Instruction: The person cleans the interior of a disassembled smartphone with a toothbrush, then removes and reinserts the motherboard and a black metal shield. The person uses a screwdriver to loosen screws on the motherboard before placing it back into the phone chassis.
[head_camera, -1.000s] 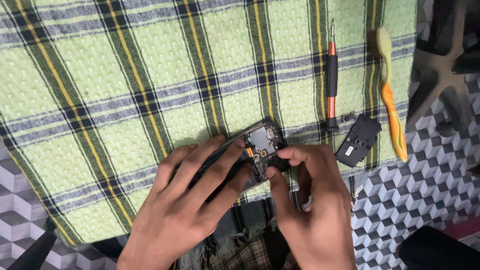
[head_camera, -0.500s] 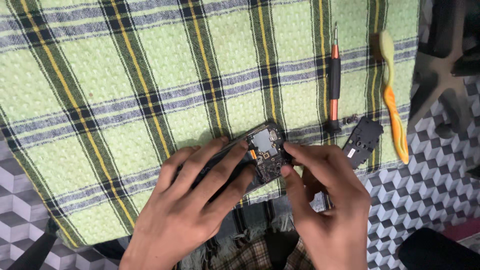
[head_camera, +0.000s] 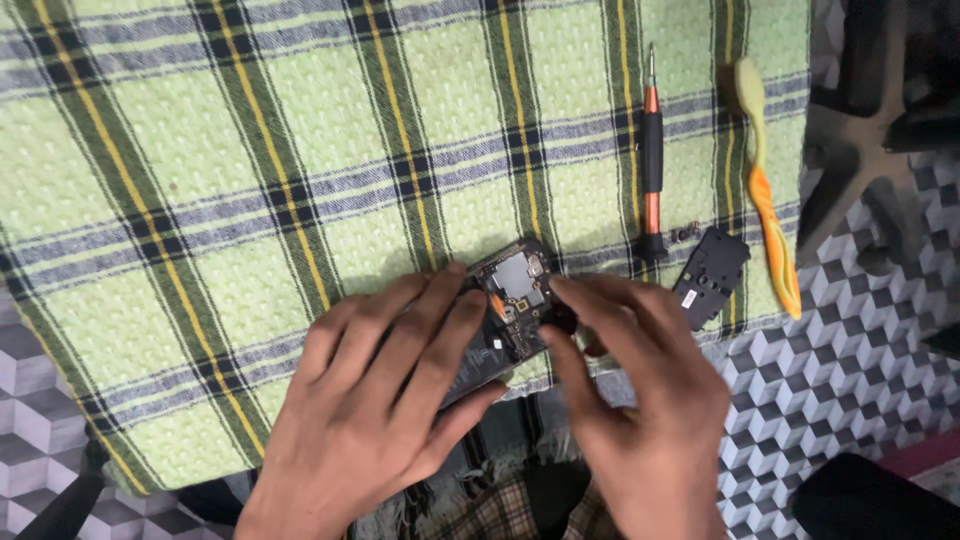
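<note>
Both hands, left (head_camera: 375, 400) and right (head_camera: 640, 400), grip the opened phone (head_camera: 512, 300); its black cover plate (head_camera: 708, 275) is already off, board work unfinished

Cloth: a green plaid cloth (head_camera: 300, 150) with dark and yellow stripes is covering most of the view, its fringe hanging at the near edge.
Floor: a grey cube-pattern floor (head_camera: 850, 360) is showing at right and lower left.
Furniture: a dark chair base (head_camera: 870, 150) is standing at upper right.
</note>
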